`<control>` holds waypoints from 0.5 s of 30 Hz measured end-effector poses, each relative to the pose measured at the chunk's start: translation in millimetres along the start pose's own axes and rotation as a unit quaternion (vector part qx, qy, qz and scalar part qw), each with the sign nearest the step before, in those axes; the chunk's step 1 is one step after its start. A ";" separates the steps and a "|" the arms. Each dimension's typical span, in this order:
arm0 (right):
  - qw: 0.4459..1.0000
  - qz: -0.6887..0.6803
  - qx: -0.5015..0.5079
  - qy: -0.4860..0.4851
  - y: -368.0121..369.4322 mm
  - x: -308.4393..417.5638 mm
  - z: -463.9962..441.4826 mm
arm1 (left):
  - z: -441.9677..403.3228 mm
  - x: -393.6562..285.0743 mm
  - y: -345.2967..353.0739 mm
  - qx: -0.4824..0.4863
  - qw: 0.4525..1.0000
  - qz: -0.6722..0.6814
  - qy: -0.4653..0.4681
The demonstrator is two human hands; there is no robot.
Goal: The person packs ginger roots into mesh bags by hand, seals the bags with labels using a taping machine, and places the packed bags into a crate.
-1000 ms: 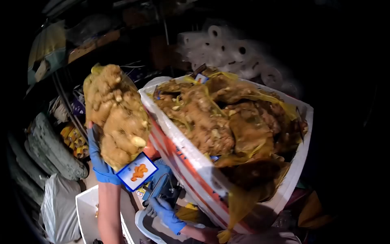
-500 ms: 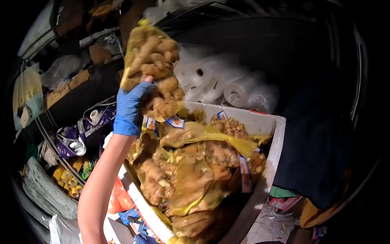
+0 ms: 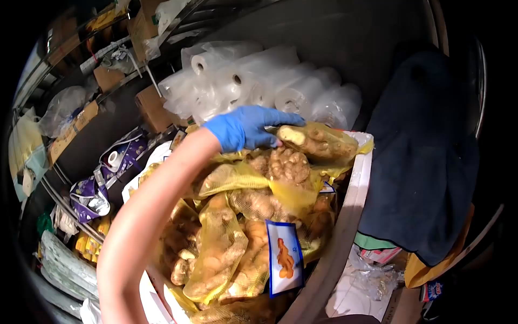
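My left hand [image 3: 251,128], in a blue glove with a bare fingertip showing, reaches over the far side of a white foam box [image 3: 353,208]. Its fingers are apart, and they touch or nearly touch a yellow mesh bag of ginger [image 3: 318,141] at the box's far right corner. More yellow net bags of ginger [image 3: 218,251] fill the box. A blue-edged label [image 3: 285,258] with a ginger picture lies on them near the front. My right hand is out of view.
Clear plastic rolls [image 3: 259,81] lie behind the box. Dark cloth [image 3: 421,156] hangs at the right. Purple bags [image 3: 89,197] and long green gourds [image 3: 67,264] are at the left, below cardboard pieces [image 3: 73,132] on a shelf.
My left hand has carried the ginger bag from the left up over the box to its far right corner, and its fingers have opened. My right hand has left the view.
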State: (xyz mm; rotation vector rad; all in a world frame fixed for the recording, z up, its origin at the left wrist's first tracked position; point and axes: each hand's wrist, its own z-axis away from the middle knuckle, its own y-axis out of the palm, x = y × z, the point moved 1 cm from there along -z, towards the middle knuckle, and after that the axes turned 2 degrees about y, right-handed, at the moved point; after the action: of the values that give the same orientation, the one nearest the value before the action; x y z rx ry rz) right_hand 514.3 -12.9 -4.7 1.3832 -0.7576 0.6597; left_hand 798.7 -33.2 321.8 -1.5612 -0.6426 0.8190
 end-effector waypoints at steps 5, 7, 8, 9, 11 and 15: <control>1.000 0.007 -0.016 0.010 -13.1 -5.9 1.5 | 57.5 -27.9 -25.1 -0.133 0.985 0.073 -0.081; 0.999 0.011 -0.026 0.019 -17.3 -14.7 2.0 | 98.6 -44.9 -30.7 -0.189 0.965 0.113 -0.142; 0.999 0.017 -0.031 0.027 -18.2 -24.0 0.6 | 124.5 -55.2 -32.0 -0.227 0.954 0.138 -0.141; 0.998 0.023 -0.036 0.036 -18.1 -33.1 -0.3 | 150.7 -66.6 -30.8 -0.267 0.939 0.162 -0.145; 0.997 0.033 -0.053 0.053 -22.0 -55.2 -4.4 | 214.5 -92.6 -25.2 -0.355 0.904 0.183 -0.155; 0.995 0.032 -0.088 0.036 -46.5 -80.6 -28.5 | 345.2 -155.3 22.6 -0.536 0.819 0.102 -0.177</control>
State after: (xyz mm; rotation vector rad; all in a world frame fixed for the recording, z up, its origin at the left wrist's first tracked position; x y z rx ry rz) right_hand 504.4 13.6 -97.8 1.1725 -0.7851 0.6732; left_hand 428.7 48.0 303.8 -2.5507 -1.3828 0.9788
